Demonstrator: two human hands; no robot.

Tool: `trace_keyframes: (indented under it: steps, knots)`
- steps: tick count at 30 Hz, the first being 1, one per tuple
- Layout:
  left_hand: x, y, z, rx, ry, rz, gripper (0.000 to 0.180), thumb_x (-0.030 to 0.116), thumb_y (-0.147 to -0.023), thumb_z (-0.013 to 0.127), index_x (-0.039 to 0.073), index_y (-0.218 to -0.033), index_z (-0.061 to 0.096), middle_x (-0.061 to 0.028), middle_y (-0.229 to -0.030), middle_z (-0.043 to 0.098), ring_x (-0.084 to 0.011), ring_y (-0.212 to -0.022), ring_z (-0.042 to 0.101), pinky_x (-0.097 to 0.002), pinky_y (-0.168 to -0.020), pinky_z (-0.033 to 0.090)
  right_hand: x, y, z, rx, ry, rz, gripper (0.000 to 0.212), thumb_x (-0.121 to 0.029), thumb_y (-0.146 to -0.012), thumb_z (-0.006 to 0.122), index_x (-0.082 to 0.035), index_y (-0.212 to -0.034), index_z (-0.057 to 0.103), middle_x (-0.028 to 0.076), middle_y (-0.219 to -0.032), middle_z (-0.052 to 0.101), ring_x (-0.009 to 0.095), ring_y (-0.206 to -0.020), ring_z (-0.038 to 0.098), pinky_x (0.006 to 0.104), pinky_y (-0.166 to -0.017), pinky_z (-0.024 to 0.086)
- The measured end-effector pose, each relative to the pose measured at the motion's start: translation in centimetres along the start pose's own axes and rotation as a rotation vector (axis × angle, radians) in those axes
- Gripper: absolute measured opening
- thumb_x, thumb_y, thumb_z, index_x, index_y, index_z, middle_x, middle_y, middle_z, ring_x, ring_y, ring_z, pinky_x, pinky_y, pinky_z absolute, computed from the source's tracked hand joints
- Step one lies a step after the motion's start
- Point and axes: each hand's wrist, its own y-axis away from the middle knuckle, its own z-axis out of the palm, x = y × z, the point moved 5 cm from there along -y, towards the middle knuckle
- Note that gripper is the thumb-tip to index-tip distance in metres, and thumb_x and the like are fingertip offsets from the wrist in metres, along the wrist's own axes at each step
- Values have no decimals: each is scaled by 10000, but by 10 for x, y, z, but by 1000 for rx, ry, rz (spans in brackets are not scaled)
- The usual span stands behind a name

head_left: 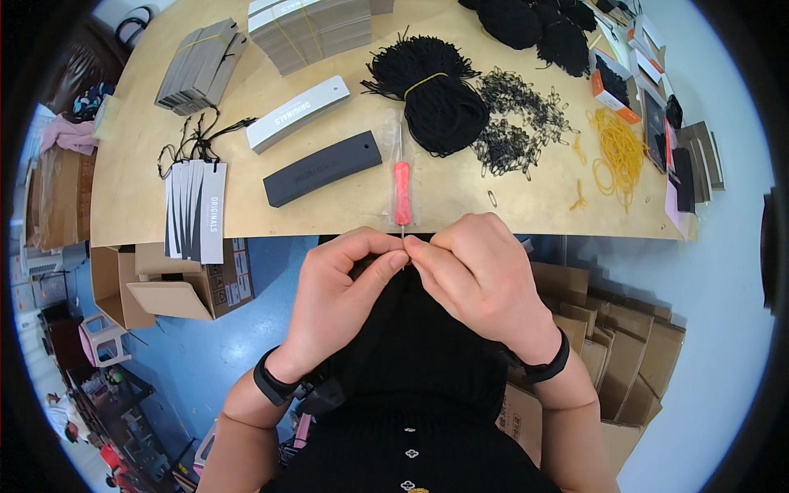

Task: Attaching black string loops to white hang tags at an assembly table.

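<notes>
My left hand and my right hand meet just in front of the table's near edge, thumbs and fingertips pinched together. What lies between the fingertips is too small and too covered to make out. Right beyond them, a red-handled tool with a thin metal shaft lies on the table under what looks like clear tape, its near end pointing at my fingers. Beyond it is a bundle of black cords tied with a yellow band. Beside the bundle lies a heap of black safety pins, with one loose pin nearer me.
Left on the table are a stack of white tags, a stack of black tags, strung tags overhanging the edge, and banded grey stacks. Yellow rubber bands lie right. Cardboard boxes stand below left, flattened cartons below right.
</notes>
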Motion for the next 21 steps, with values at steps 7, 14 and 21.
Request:
trace_keyframes:
  steps: [7,14,21]
  knots:
    - [22,3,8,207,-484,442,115,-13,-811,726,11,-912,676,-83,-826,605,-200,-679,606,-285,-603,468,9,-6,1,-81,-36,77,237,-40,-748,726,-36,-975,662,76,-861,528,240,-803,572,346,-694,451]
    - [-4,-7,2,42,181,92,50,21,-929,664,-14,-965,664,-11,-878,573,-53,-781,551,-210,-679,430,0,1,-13,138,-143,168,248,-13,-734,772,-59,-952,663,57,-875,572,245,-770,587,350,-667,450]
    - [-3,-5,5,15,248,73,65,18,-937,659,-21,-988,672,-7,-899,582,-55,-806,553,-206,-715,431,5,2,-4,133,-82,209,209,-54,-742,784,-62,-910,660,47,-842,561,232,-749,576,347,-659,437]
